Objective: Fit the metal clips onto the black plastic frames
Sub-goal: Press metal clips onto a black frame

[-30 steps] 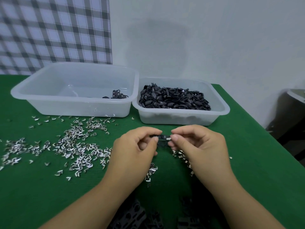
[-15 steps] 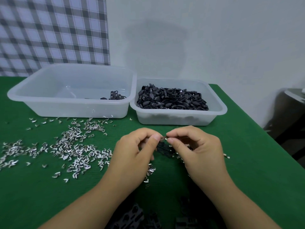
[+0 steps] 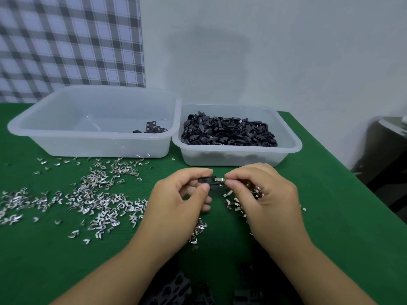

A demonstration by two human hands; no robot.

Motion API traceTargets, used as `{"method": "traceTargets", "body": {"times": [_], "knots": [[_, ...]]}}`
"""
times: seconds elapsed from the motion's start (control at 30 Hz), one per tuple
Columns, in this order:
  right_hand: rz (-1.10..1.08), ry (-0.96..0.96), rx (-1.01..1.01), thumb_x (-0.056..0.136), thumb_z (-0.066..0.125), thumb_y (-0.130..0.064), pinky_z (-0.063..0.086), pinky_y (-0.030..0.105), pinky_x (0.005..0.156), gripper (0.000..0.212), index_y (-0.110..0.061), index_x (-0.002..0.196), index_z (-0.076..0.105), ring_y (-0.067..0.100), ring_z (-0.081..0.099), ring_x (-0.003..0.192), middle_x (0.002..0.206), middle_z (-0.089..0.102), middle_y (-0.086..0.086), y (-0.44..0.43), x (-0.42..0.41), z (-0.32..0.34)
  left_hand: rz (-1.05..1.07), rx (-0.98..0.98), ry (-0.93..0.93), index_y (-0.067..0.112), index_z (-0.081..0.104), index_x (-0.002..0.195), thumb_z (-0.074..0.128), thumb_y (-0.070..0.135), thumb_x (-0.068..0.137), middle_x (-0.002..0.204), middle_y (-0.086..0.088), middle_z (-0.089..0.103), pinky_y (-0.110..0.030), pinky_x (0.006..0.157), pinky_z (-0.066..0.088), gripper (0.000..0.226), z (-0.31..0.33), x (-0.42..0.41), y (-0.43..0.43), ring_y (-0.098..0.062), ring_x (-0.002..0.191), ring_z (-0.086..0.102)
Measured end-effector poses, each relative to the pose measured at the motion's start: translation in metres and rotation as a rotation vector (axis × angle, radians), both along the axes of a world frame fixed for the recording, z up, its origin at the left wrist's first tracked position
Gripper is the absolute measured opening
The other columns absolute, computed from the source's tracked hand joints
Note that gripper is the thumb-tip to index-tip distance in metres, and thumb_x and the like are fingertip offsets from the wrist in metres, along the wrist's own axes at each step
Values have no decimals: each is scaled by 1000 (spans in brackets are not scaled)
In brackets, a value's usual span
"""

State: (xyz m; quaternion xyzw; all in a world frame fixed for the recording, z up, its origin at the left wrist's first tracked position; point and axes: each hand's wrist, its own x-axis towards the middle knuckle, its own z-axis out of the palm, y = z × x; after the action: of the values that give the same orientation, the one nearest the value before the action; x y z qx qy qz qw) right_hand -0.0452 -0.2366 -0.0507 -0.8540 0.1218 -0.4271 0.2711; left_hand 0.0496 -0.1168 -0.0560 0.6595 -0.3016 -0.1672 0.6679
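Just above the green tabletop [image 3: 330, 216], in front of two tubs: small black plastic frame [image 3: 208, 183] pinched in the grip of the left hand [image 3: 176, 201], thumb and forefinger clamped on its left end; bent silver metal clip [image 3: 219, 179] pinched in the grip of the right hand [image 3: 264, 199], touching the frame's right end, seating too small to judge. Likely trouble from here: going on crooked if pushed at an angle; springing out of the fingertips and getting lost among the loose silver clips [image 3: 99, 194] scattered to the left and beneath both hands; twisting or slipping of the frame under too light a hold; a fingertip nicked on a clip edge. Behind, side by side: large translucent plastic tub [image 3: 92, 148] holding only a few black pieces, smaller translucent plastic tub [image 3: 231, 158] heaped with black plastic parts [image 3: 229, 133]. At the near edge, in shadow, dark frames [image 3: 174, 287]. Beyond: checked grey-and-white cloth [image 3: 66, 40] at left, plain pale wall [image 3: 264, 51], dark piece of furniture [image 3: 385, 146] off the tabletop's right side.
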Motion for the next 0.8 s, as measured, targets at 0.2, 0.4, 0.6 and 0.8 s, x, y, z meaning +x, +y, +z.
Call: {"method": "traceTargets", "body": {"times": [0.2, 0.4, 0.6, 0.8], "knots": [[-37, 20, -65, 76, 70, -11, 38, 14, 74, 5, -14, 80, 73, 14, 51, 80, 76, 57, -6, 2, 2, 0, 23, -16, 48, 15, 68, 85, 67, -5, 80, 67, -5, 71, -13, 55, 52, 20, 1, 1, -1, -11, 57, 70], [-75, 27, -121, 75, 74, -6, 37, 13, 73, 6, -11, 78, 73, 15, 50, 77, 74, 58, -3, 3, 2, 0, 4, -28, 84, 14, 70, 76, 68, -5, 79, 66, -6, 72, -15, 53, 53, 19, 2, 0, -1, -13, 56, 70], [-44, 13, -106, 73, 75, -5, 41, 19, 70, 9, -12, 78, 74, 17, 52, 77, 74, 60, -2, 3, 3, 0, -20, -31, 124, 12, 70, 75, 67, -3, 80, 64, -7, 71, -16, 52, 53, 17, 1, 0, -2, -14, 56, 70], [-2, -6, -25, 72, 75, -7, 41, 20, 70, 10, -14, 78, 74, 18, 53, 78, 75, 59, -4, 1, 4, -1, -41, -19, 136, 12, 69, 76, 65, -1, 81, 60, -4, 69, -17, 50, 51, 14, 0, 1, -2, -12, 54, 68]]}}
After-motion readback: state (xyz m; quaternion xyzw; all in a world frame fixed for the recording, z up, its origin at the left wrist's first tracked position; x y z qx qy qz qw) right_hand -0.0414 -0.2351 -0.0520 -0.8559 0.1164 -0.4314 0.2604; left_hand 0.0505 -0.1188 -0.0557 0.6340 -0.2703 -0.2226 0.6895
